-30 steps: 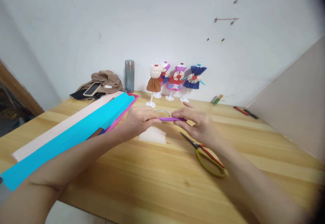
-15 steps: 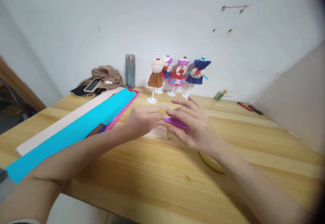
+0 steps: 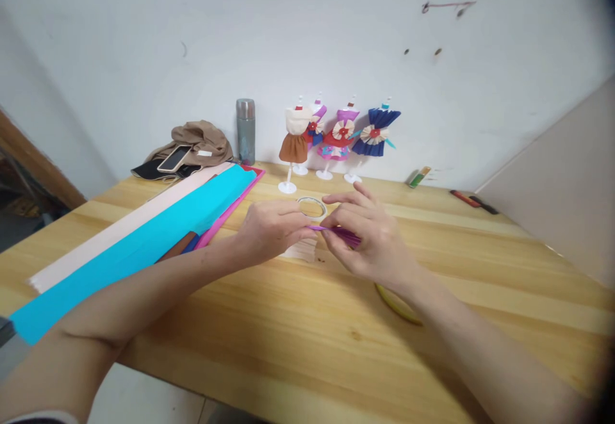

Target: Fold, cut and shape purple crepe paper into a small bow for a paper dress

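Observation:
A narrow, pleated strip of purple crepe paper (image 3: 346,237) stretches between my hands above the table. Its left end is pinched by my left hand (image 3: 271,230), fingers closed. My right hand (image 3: 368,235) grips the strip between thumb and index finger, with the pleats gathered under the palm and the other fingers raised. Just behind my fingertips lies a roll of white tape (image 3: 312,207). A pale pleated paper piece (image 3: 302,250) rests on the table below my hands, partly hidden. Under my right wrist shows part of a yellow tape roll (image 3: 398,305).
Several small dress forms in paper dresses (image 3: 294,148) stand along the wall. Left lie a blue paper sheet (image 3: 144,238), a pale pink sheet (image 3: 106,228), a phone (image 3: 174,159), a brown cloth (image 3: 206,142) and a flask (image 3: 246,132). A glue stick (image 3: 419,177) and a cutter (image 3: 465,198) lie right.
My right thumb and index finger have closed on the purple strip, near my left fingertips. The pleats look narrower between the hands. The view has shifted slightly.

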Available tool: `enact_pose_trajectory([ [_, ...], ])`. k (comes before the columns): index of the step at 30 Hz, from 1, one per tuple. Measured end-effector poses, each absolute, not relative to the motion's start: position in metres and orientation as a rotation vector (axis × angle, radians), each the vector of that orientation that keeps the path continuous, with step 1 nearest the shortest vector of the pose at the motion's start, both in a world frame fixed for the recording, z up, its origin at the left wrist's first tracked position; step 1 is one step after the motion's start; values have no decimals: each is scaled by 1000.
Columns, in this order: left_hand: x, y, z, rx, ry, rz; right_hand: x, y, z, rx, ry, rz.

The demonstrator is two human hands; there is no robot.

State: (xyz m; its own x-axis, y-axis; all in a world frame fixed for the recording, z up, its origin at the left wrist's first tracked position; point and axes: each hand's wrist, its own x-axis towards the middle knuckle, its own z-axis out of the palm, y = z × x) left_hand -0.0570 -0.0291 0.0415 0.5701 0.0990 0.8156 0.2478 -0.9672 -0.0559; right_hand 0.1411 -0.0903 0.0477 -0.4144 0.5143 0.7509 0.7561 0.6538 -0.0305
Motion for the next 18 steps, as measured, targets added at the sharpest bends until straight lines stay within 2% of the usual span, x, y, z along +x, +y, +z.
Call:
enact_pose_trajectory([
  [11,-70,-19,63,-2623,-507,-1375,148,-83,45,-989,-2029,-464],
  [15,-83,-17,85,-2617,-494,-1398,150,-80,44,-1002,-2028,-501],
  [18,-82,-20,87,-2714,-405,-1279,147,-82,45,-994,-2048,-491],
])
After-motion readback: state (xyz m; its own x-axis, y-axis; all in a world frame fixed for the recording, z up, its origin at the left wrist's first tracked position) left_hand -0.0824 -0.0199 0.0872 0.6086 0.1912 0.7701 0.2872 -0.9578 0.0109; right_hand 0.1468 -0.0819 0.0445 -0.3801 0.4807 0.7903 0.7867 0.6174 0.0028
